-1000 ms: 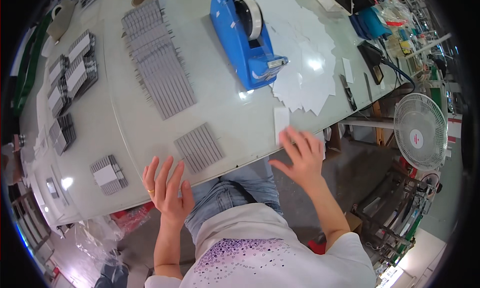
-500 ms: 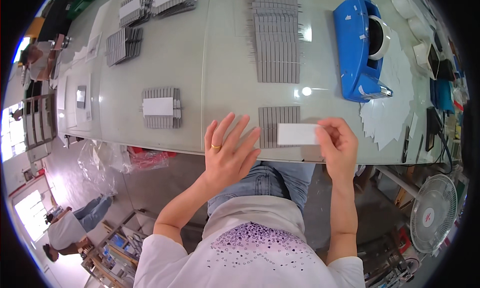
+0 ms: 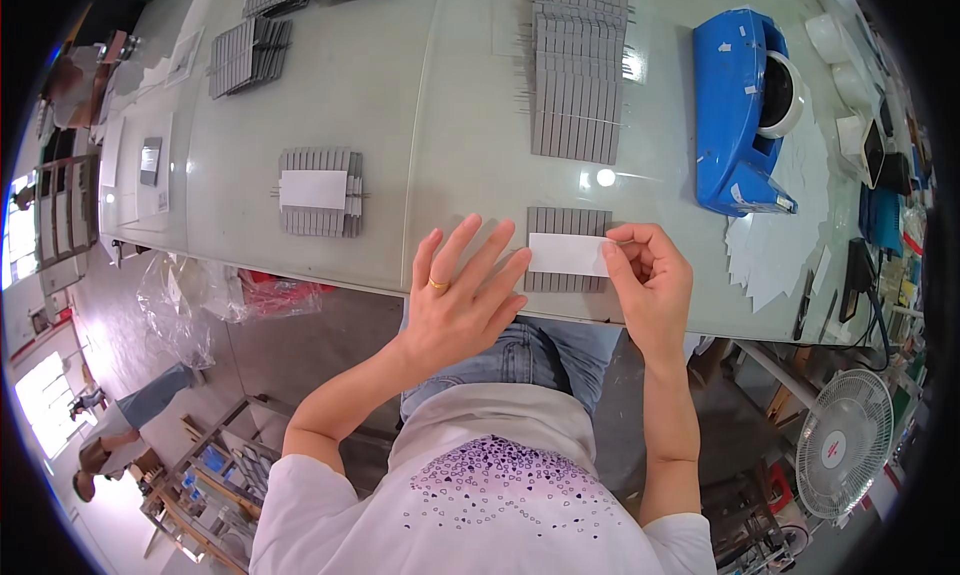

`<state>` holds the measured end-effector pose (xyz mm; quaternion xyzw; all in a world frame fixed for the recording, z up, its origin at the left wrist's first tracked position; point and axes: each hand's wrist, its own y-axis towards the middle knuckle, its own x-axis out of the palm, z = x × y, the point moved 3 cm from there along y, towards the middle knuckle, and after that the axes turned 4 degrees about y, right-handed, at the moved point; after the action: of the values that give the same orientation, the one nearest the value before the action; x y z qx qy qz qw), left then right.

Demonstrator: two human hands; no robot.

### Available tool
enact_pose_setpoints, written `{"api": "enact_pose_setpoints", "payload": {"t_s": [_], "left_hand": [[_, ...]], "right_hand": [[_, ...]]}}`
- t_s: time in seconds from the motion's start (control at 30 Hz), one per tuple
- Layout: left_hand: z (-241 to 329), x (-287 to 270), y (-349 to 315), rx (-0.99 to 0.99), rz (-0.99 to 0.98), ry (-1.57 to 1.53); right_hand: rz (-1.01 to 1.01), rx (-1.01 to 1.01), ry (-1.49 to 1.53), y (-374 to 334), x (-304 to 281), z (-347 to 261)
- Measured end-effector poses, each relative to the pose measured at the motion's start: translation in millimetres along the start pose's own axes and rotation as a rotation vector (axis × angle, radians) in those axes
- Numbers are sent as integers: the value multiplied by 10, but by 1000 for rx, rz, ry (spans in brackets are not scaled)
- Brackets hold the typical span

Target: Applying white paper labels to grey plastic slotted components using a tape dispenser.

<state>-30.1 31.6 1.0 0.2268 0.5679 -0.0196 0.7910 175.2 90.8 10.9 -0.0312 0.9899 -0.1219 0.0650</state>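
Observation:
A row of slim grey strips (image 3: pixel 570 283) lies side by side near the table's front edge. Across its middle rests a white paper label (image 3: pixel 566 255). My right hand (image 3: pixel 655 280) pinches the label's right end between thumb and fingers. My left hand (image 3: pixel 463 285) is spread open, palm down, with a ring on one finger; its index fingertip comes to the label's left end. Farther back, a long overlapping stack of the same grey strips (image 3: pixel 577 105) lies on the table. At left sits a similar grey bundle (image 3: pixel 318 220) with a white label across it.
A blue tape dispenser (image 3: pixel 725 115) with a white roll stands at right, beside white paper sheets (image 3: pixel 760 260). More grey bundles (image 3: pixel 245 60) lie at the back left. A white fan (image 3: pixel 845 443) stands below the table's right side. Another person (image 3: pixel 130 420) is at lower left.
My right hand has moved left, bringing the label from overhanging the strips' right side to lying across them. The left hand stays spread beside them. The whole view has shifted slightly.

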Motion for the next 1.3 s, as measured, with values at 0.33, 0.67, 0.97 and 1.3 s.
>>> {"api": "enact_pose_setpoints", "payload": {"t_s": [0.33, 0.67, 0.97, 1.3], "left_hand": [[33, -28, -7, 18, -9, 55], [54, -100, -128, 110, 5, 79], [806, -58, 855, -36, 122, -769], [1341, 663, 1578, -1069, -515, -2118]], "right_hand": [[14, -12, -56, -26, 10, -18], [488, -355, -393, 8, -741, -363], [418, -391, -506, 443, -1213, -664], [405, -400, -256, -200, -1189, -370]]}}
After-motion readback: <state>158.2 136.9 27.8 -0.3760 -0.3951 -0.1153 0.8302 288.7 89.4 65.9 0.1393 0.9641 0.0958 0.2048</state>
